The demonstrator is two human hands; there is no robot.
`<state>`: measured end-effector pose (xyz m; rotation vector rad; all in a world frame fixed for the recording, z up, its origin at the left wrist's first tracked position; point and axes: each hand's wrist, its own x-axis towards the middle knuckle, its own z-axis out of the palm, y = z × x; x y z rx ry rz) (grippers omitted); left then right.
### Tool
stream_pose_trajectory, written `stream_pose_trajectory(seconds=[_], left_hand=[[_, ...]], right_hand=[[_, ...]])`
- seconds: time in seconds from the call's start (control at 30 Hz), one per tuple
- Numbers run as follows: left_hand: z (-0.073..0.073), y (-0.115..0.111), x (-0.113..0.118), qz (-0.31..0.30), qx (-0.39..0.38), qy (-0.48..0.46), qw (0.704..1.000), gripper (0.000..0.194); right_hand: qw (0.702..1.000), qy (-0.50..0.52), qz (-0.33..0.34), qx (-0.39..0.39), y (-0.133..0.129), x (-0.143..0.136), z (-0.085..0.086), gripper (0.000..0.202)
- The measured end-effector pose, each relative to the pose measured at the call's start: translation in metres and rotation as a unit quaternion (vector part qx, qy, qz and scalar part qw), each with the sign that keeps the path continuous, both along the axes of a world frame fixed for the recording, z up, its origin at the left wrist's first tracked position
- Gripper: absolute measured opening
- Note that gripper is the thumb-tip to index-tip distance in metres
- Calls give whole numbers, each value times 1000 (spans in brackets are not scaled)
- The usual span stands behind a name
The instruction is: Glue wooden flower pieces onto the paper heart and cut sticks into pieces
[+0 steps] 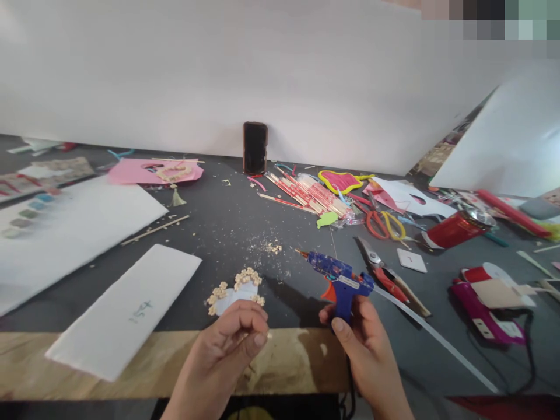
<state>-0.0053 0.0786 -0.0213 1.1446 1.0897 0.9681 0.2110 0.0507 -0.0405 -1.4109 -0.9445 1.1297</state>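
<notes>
My right hand (363, 338) is wrapped round the handle of a blue hot glue gun (345, 286) with an orange trigger. Its nozzle points left above the dark tabletop, and a long pale glue stick (433, 332) sticks out of its back. My left hand (234, 344) is closed in a pinch near the table's front edge; whatever lies between its fingertips is too small or hidden to name. Just beyond it lies a small white piece (236, 296) edged with clusters of tan beads or flower-like bits (248, 278). Loose tan bits (274, 248) and crumbs are scattered farther back.
A white foam board (118, 315) lies at left. A phone (255, 147) leans against the back wall. Red-patterned sticks (306, 192), scissors (385, 226), pruning shears (389, 280), a red can (457, 229) and a magenta power strip (485, 312) with a cable crowd the right side.
</notes>
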Motion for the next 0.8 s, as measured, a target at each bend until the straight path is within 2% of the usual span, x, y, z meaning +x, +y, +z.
stream_pose_trajectory(seconds=[0.13, 0.3, 0.5, 0.67, 0.8], left_hand=[[-3, -1, 0, -10, -2, -2, 1000, 14], [0, -2, 3, 20, -11, -24, 999, 12], [1, -2, 2, -5, -12, -19, 1000, 13], [3, -4, 6, 25, -32, -39, 998, 12], [6, -5, 8, 26, -30, -40, 998, 13]], right_hand=[[1000, 10, 5, -1, -1, 0, -2, 35], [1000, 23, -10, -11, 0, 0, -1, 37], [1000, 29, 0, -5, -1, 3, -8, 36], [999, 28, 14, -5, -3, 6, -12, 35], [999, 37, 13, -5, -2, 7, -14, 36]])
